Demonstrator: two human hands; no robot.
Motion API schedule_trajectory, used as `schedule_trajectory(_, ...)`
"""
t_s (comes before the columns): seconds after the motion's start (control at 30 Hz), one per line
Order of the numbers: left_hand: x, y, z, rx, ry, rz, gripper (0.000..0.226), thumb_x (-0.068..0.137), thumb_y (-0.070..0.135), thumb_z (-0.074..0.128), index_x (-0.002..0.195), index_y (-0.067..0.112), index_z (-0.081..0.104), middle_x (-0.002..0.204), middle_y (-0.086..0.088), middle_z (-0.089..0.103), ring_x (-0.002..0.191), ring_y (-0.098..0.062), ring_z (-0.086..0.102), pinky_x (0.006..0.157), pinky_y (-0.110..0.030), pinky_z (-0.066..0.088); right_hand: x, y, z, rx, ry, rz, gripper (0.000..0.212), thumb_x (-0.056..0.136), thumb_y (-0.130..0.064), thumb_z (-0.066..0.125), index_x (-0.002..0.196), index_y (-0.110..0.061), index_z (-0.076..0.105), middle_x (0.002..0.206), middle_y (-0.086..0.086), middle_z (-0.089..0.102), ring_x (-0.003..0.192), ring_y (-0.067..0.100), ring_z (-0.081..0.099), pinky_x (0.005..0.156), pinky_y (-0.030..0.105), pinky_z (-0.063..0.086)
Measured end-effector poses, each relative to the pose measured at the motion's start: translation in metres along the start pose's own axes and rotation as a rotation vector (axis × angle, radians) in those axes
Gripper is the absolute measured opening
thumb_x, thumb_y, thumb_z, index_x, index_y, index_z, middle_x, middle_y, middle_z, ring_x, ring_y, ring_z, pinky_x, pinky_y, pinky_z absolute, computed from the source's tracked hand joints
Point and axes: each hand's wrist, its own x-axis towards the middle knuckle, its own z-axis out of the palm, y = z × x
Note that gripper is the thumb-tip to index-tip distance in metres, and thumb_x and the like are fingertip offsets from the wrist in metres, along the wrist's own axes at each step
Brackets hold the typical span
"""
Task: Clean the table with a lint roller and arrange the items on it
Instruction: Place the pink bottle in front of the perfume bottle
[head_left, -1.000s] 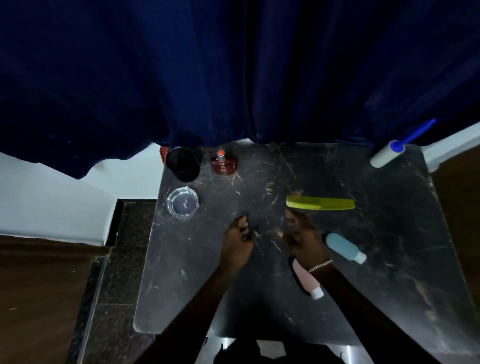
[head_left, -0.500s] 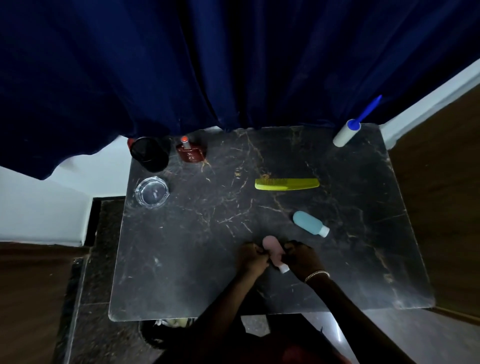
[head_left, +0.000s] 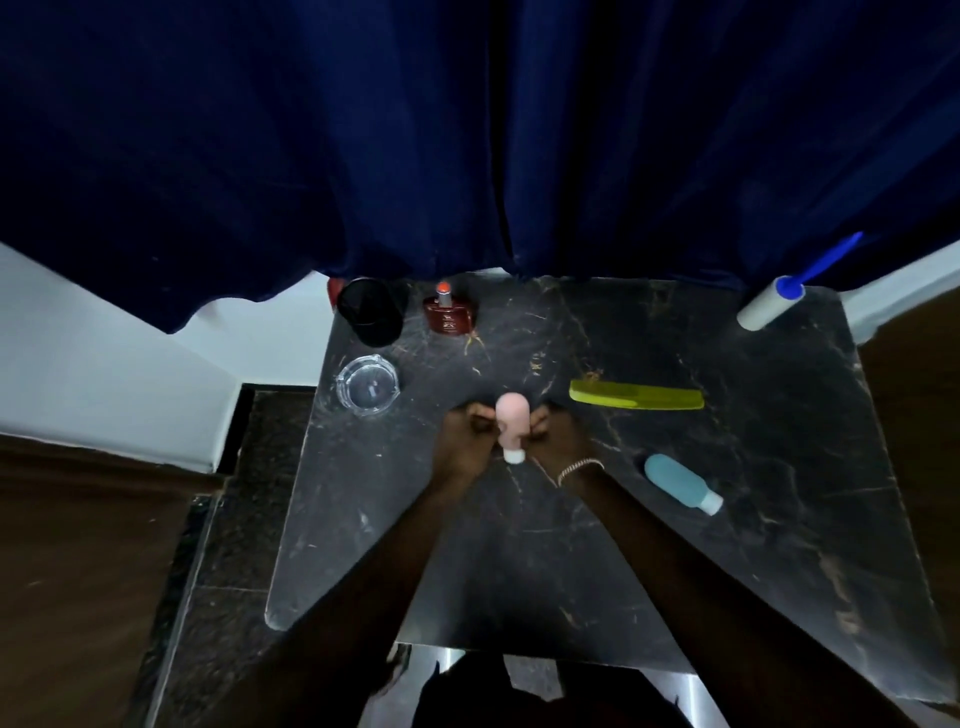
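A pink bottle (head_left: 511, 426) with a white cap pointing toward me is held over the middle of the black marble table (head_left: 519, 545). My left hand (head_left: 465, 434) grips its left side and my right hand (head_left: 558, 434) grips its right side. The lint roller (head_left: 769, 307), white with a blue handle, lies at the table's far right corner. A yellow-green comb (head_left: 636, 396) lies right of my hands. A blue bottle (head_left: 680, 482) lies on its side nearer me on the right.
A black cup (head_left: 371, 312) and a dark red perfume bottle (head_left: 449, 314) stand at the far left edge, a glass ashtray (head_left: 366, 385) in front of them. A dark blue curtain (head_left: 467, 130) hangs behind the table. Floor drops away on the left.
Both hands took the pink bottle off the table near the front and carried it away from me toward the middle. The camera view also shifted.
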Motion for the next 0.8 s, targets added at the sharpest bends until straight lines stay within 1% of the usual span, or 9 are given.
schedule_trajectory(0.1,0.024,0.010,-0.034,0.038,0.094,0.074,0.014,0.082,-0.001,0.071,0.087,0.011,0.075,0.085,-0.002,0.076,0.077,-0.014,0.067,0.071,-0.017,0.052,0.027,-0.044,0.012,0.000,0.029,-0.063,0.031,0.073,-0.017,0.082,0.081,-0.017,0.052,0.076,0.001,0.060,0.077,0.027,0.065,0.056,0.021,0.037)
schedule_trajectory(0.13,0.030,0.011,-0.042,0.066,0.113,0.097,0.015,0.082,0.000,0.071,0.091,0.011,0.075,0.089,0.000,0.076,0.081,-0.015,0.069,0.075,-0.016,0.053,0.035,-0.055,0.016,0.007,0.041,-0.078,0.027,0.076,-0.015,0.077,0.085,-0.015,0.052,0.079,0.003,0.061,0.084,0.030,0.067,0.059,0.022,0.037)
schedule_trajectory(0.2,0.043,0.011,-0.055,0.052,0.111,0.124,0.022,0.083,-0.001,0.068,0.103,0.007,0.075,0.100,-0.006,0.078,0.096,-0.022,0.073,0.089,-0.031,0.058,0.050,-0.074,0.025,0.003,0.073,-0.102,0.020,0.081,-0.013,0.070,0.096,-0.009,0.056,0.093,0.012,0.069,0.097,0.033,0.068,0.071,0.028,0.045)
schedule_trajectory(0.27,0.055,0.009,-0.063,0.026,0.110,0.142,0.031,0.084,-0.006,0.062,0.112,0.005,0.072,0.109,-0.008,0.078,0.106,-0.024,0.073,0.097,-0.040,0.057,0.062,-0.088,0.032,-0.034,0.112,-0.114,0.025,0.084,-0.013,0.066,0.108,-0.008,0.059,0.106,0.017,0.071,0.105,0.036,0.066,0.083,0.035,0.050)
schedule_trajectory(0.4,0.070,0.003,-0.069,0.002,0.117,0.138,0.039,0.084,-0.013,0.055,0.116,0.004,0.068,0.112,-0.010,0.077,0.109,-0.025,0.071,0.099,-0.045,0.056,0.075,-0.102,0.041,-0.095,0.123,-0.130,0.028,0.086,-0.013,0.063,0.114,-0.012,0.058,0.111,0.018,0.071,0.109,0.036,0.065,0.090,0.040,0.054)
schedule_trajectory(0.57,0.078,-0.004,-0.072,0.006,0.111,0.125,0.034,0.086,-0.004,0.062,0.117,0.008,0.068,0.114,-0.008,0.076,0.110,-0.024,0.071,0.098,-0.045,0.057,0.083,-0.103,0.047,-0.118,0.111,-0.133,0.027,0.088,-0.014,0.062,0.115,-0.012,0.058,0.113,0.016,0.070,0.109,0.036,0.065,0.092,0.042,0.054)
schedule_trajectory(0.63,0.079,-0.006,-0.072,0.038,0.123,0.135,0.032,0.087,-0.002,0.063,0.118,0.008,0.068,0.114,-0.007,0.076,0.108,-0.023,0.071,0.094,-0.033,0.057,0.085,-0.103,0.050,-0.108,0.100,-0.134,0.028,0.089,-0.012,0.062,0.117,-0.011,0.058,0.115,0.016,0.070,0.111,0.036,0.064,0.094,0.043,0.054)
schedule_trajectory(0.73,0.080,-0.007,-0.072,0.100,0.159,0.161,0.034,0.087,-0.005,0.059,0.118,0.005,0.068,0.111,-0.007,0.076,0.101,-0.014,0.068,0.075,0.002,0.042,0.088,-0.102,0.052,-0.089,0.092,-0.134,0.029,0.089,-0.011,0.062,0.117,-0.010,0.057,0.117,0.016,0.069,0.113,0.035,0.064,0.096,0.044,0.053)
schedule_trajectory(0.8,0.080,-0.007,-0.072,0.104,0.156,0.163,0.035,0.086,-0.006,0.058,0.119,0.004,0.068,0.111,-0.007,0.076,0.098,-0.012,0.065,0.070,0.006,0.039,0.089,-0.101,0.053,-0.086,0.085,-0.139,0.029,0.089,-0.011,0.063,0.116,-0.010,0.056,0.117,0.016,0.069,0.114,0.034,0.064,0.096,0.044,0.052)
